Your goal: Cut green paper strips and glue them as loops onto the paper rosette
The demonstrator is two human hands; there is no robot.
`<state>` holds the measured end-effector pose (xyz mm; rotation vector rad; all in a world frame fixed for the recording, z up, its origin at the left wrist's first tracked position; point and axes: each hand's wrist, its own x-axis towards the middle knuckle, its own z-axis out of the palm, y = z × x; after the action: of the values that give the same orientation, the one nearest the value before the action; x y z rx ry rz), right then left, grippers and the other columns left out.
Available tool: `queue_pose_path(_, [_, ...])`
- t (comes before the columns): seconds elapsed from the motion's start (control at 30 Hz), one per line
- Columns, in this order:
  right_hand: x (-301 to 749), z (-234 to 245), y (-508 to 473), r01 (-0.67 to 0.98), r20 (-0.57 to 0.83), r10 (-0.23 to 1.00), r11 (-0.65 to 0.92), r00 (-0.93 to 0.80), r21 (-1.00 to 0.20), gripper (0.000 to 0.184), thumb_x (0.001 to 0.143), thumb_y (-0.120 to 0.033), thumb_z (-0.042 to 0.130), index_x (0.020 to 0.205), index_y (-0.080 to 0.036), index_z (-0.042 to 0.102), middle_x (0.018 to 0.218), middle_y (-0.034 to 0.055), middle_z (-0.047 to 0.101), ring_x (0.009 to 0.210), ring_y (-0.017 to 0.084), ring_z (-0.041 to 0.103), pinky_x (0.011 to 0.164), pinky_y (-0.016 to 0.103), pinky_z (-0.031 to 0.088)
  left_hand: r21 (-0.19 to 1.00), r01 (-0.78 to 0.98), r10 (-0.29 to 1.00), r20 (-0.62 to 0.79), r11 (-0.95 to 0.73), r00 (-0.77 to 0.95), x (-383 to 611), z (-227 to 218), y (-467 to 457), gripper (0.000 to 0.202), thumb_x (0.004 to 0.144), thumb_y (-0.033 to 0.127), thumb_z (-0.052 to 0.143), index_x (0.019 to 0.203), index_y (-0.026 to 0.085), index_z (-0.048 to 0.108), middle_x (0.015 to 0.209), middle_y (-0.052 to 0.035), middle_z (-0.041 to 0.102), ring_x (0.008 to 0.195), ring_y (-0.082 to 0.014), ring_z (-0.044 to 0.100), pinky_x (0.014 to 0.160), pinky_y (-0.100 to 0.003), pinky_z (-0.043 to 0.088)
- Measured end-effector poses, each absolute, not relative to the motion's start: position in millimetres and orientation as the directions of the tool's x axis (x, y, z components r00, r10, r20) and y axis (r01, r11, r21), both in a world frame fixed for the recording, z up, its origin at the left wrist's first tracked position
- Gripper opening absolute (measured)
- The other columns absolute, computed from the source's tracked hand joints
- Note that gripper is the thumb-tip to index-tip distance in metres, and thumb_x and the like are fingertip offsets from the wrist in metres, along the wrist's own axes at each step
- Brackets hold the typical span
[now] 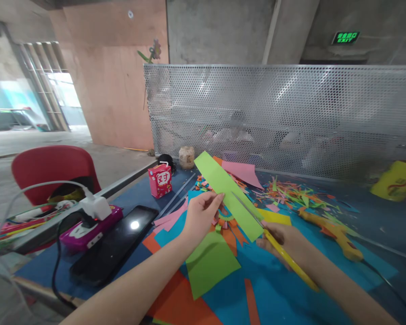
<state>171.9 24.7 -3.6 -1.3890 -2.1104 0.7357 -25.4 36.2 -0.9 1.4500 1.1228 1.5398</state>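
Observation:
A long strip of light green paper [228, 196] is raised slantwise above the table, pinched at its left edge between the thumb and fingers of my left hand [205, 212]. My right hand [289, 243] grips a pair of scissors [287, 258] with yellow handles. Their metal blade lies along the lower part of the strip; whether it is cutting through cannot be made out. Below my hands are a green paper square [211, 262], orange sheets [181, 300], a narrow orange strip [252, 300] and a large blue sheet [274, 293].
A yellow glue gun [334, 232] with a cord lies at right, near a heap of paper scraps [297, 192]. At left are a black phone [115, 246], a purple power strip [89, 228] and a pink box [160, 180]. A perforated metal screen [274, 108] stands behind.

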Motion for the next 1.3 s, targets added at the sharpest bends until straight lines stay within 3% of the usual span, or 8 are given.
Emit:
queue_pose_path(0.13, [173.3, -2.3, 26.3, 0.622, 0.118, 0.9, 0.379, -0.419, -0.685, 0.018, 0.065, -0.038, 0.054, 0.06, -0.021, 0.052, 0.049, -0.0028, 0.046, 0.045, 0.011, 0.043, 0.04, 0.021, 0.033, 0.938, 0.053, 0.935, 0.346, -0.342, -0.077, -22.9, 1.9, 31.6, 0.027, 0.074, 0.038, 0.053, 0.057, 0.016, 0.054, 0.048, 0.0012, 0.058, 0.035, -0.0074, 0.045, 0.036, -0.019, 0.037])
queue_pose_path(0.37, [177.0, -0.7, 25.8, 0.621, 0.064, 0.89, 0.364, -0.451, -0.694, 0.025, 0.064, -0.042, 0.056, 0.07, -0.019, 0.051, 0.057, -0.0022, 0.049, 0.049, 0.01, 0.04, 0.044, 0.021, 0.034, 0.944, 0.028, 0.943, 0.329, -0.328, -0.05, -19.8, 1.8, 28.9, 0.026, 0.074, 0.038, 0.054, 0.059, 0.017, 0.055, 0.049, 0.0013, 0.059, 0.036, -0.0085, 0.049, 0.036, -0.019, 0.038])
queue_pose_path(0.67, [177.1, -4.5, 27.1, 0.708, 0.104, 0.921, 0.357, -0.375, -0.61, 0.032, 0.063, -0.048, 0.054, 0.055, -0.021, 0.04, 0.048, -0.004, 0.038, 0.045, 0.01, 0.035, 0.041, 0.022, 0.028, 0.947, 0.016, 0.947, 0.321, -0.321, -0.022, -19.2, 0.4, 28.2, 0.025, 0.075, 0.037, 0.053, 0.062, 0.017, 0.055, 0.05, 0.0019, 0.059, 0.038, -0.0101, 0.054, 0.04, -0.021, 0.039])
queue_pose_path(1.0, [175.9, -2.5, 25.2, 0.725, 0.059, 0.929, 0.324, -0.365, -0.608, 0.028, 0.066, -0.042, 0.052, 0.054, -0.022, 0.037, 0.043, -0.0051, 0.036, 0.041, 0.01, 0.036, 0.039, 0.022, 0.027, 0.946, 0.018, 0.946, 0.324, -0.324, -0.015, -20.1, -0.5, 28.6, 0.026, 0.076, 0.037, 0.052, 0.06, 0.017, 0.054, 0.05, 0.0022, 0.059, 0.038, -0.0094, 0.052, 0.041, -0.021, 0.038])
queue_pose_path(1.3, [179.0, -6.6, 29.9, 0.656, 0.112, 0.896, 0.395, -0.429, -0.643, 0.027, 0.065, -0.045, 0.054, 0.063, -0.019, 0.046, 0.051, -0.0044, 0.034, 0.046, 0.009, 0.034, 0.042, 0.022, 0.027, 0.951, 0.079, 0.954, 0.297, -0.299, 0.041, -17.6, -1.1, 26.0, 0.026, 0.078, 0.037, 0.051, 0.062, 0.016, 0.054, 0.049, -0.0006, 0.061, 0.042, -0.01, 0.052, 0.043, -0.021, 0.039])
